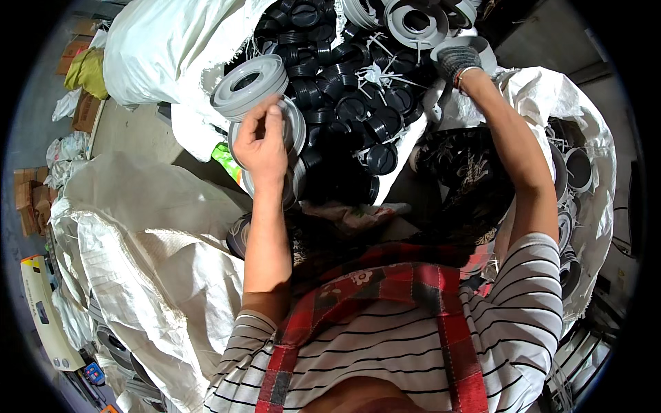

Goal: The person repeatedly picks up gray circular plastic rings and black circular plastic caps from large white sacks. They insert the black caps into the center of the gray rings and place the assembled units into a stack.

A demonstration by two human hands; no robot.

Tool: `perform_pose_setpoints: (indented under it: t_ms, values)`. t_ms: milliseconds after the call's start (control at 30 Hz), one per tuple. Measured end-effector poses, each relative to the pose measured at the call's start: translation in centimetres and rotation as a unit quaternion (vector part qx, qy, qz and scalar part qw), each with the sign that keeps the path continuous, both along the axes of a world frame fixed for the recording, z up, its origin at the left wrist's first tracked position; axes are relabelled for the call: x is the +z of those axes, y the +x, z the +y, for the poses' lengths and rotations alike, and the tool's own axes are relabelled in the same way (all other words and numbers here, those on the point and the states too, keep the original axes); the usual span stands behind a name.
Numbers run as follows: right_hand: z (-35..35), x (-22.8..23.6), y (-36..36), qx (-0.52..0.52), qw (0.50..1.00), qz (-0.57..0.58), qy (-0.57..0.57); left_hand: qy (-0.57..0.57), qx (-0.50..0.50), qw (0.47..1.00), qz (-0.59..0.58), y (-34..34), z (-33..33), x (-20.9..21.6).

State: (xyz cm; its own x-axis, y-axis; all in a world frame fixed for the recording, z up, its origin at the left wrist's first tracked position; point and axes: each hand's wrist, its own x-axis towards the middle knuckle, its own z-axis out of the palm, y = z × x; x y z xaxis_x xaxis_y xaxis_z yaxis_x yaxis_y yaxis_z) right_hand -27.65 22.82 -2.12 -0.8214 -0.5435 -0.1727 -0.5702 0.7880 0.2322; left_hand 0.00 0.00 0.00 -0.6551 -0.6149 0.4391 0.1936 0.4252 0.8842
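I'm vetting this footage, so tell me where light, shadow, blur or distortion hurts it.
Head view: strong light nearly washes out the upper-left sack; head view: the black caps fade into deep shadow at their lower end; head view: the left hand looks slightly blurred where it overlaps the upper grey ring; head view: fisheye rim darkens to black.

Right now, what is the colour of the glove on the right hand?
The glove looks mottled dark grey; the head view shows it best.
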Motion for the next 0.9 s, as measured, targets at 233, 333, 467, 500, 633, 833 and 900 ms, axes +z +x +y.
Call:
perform_pose_setpoints:
  t_ms: [233,333,467,500,633,833,900]
  values:
    - [-4.2,1.6,11.8,0.455,0.777,-0.101,-0.423,0.604,-0.211,0.768,-0.034,-0.5,2.6,-1.7]
    - [-6.8,1.6,11.7,0.374,0.752,-0.221,-0.496,0.550,-0.161,0.817,-0.066,0.0,2.1,-1.8]
    - [-11.5,-3.4,3.9,0.189,0.884,-0.006,-0.426,0.500,-0.114,0.852,-0.100,-0.3,2.8,-1.2]
    - [-12.6,-3.2,3.6,0.136,0.921,-0.075,-0.358,0.496,-0.108,0.856,-0.097,-0.1,2.3,-1.2]
    - [-13.5,-4.0,3.6,0.142,0.961,-0.059,-0.231,0.485,-0.143,0.855,-0.114,0.7,1.4,-1.9]
    - [-9.9,0.2,6.3,0.142,0.841,-0.104,-0.512,0.464,-0.118,0.875,-0.074,0.6,2.9,-0.7]
    - [-9.0,0.3,7.6,0.280,0.832,-0.122,-0.464,0.498,-0.130,0.857,-0.021,0.3,3.7,-0.2]
